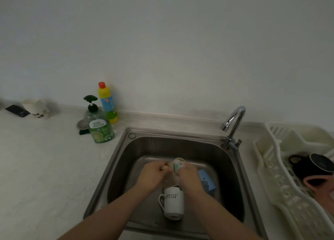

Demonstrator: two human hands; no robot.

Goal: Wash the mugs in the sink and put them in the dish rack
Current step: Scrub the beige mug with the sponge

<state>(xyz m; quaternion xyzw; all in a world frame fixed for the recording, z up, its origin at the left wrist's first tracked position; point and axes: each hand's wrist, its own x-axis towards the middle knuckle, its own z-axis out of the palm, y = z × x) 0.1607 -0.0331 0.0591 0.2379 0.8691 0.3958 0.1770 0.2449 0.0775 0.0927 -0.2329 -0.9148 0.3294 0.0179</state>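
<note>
Over the steel sink (180, 146) both my hands hold a pale mug with a green pattern (178, 164), blurred by motion. My left hand (153, 175) pinches what looks like its handle on the left side. My right hand (189, 177) curls round its body. Below them a white mug with dark lettering (173, 204) lies on the sink floor, handle to the left. In the white dish rack (282, 178) at the right lie a black mug (315, 165) and a pink mug (320, 185).
A blue sponge (207, 182) lies in the sink by my right hand. The faucet (233, 124) arches over the back right corner. A green soap pump bottle (100, 126), a yellow bottle (108, 103) and a drain stopper (82, 125) stand back left; a white cup (38, 108) farther left.
</note>
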